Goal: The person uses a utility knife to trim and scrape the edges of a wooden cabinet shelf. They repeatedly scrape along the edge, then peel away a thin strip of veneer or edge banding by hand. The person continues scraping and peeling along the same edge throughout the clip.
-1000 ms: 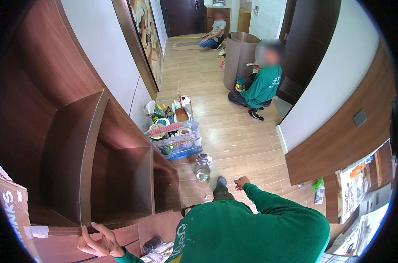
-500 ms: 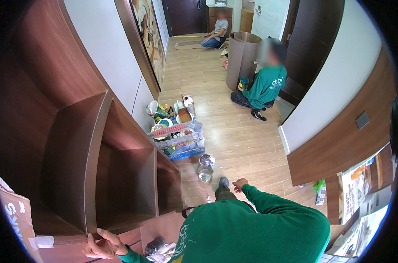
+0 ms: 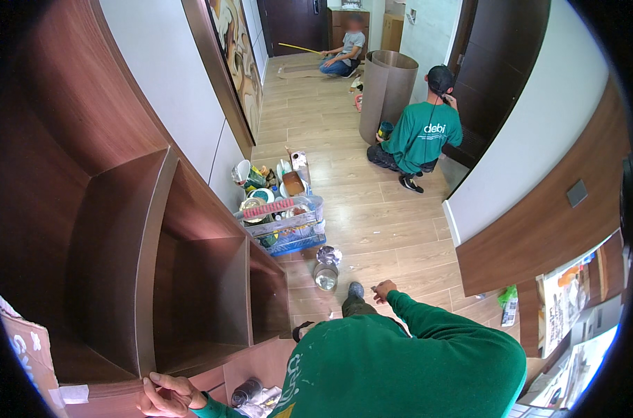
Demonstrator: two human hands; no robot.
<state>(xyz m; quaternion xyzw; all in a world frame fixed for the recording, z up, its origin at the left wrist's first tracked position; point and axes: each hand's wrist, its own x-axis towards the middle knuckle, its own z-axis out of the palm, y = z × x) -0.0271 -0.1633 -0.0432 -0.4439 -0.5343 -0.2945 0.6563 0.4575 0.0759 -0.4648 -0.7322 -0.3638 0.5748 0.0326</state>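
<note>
My left hand (image 3: 169,396) is at the lower left, at the bottom end of the front edge of a dark brown wooden shelf unit (image 3: 144,279). Its fingertips touch that edge with the fingers apart, and I see nothing held in them. My right hand (image 3: 384,291) hangs low over the wood-look floor, near my shoe (image 3: 356,289). Its fingers are closed in a pinch, and a small dark thing seems to stick out between them, too small to name. Next to my foot stands a clear round container (image 3: 325,276) with crumpled foil-like material (image 3: 329,256) behind it.
A blue crate (image 3: 295,244) full of tubs and bottles stands beside the shelf unit. Ahead, a co-worker in green (image 3: 424,136) crouches by a large brown roll of sheet material (image 3: 389,90), holding a can. Another person (image 3: 344,56) kneels farther off with a yellow tape measure (image 3: 299,48).
My left hand has shifted slightly right and down along the shelf edge. The co-worker in green has turned and raised a hand to the head. The far person has lifted the yellow tape measure.
</note>
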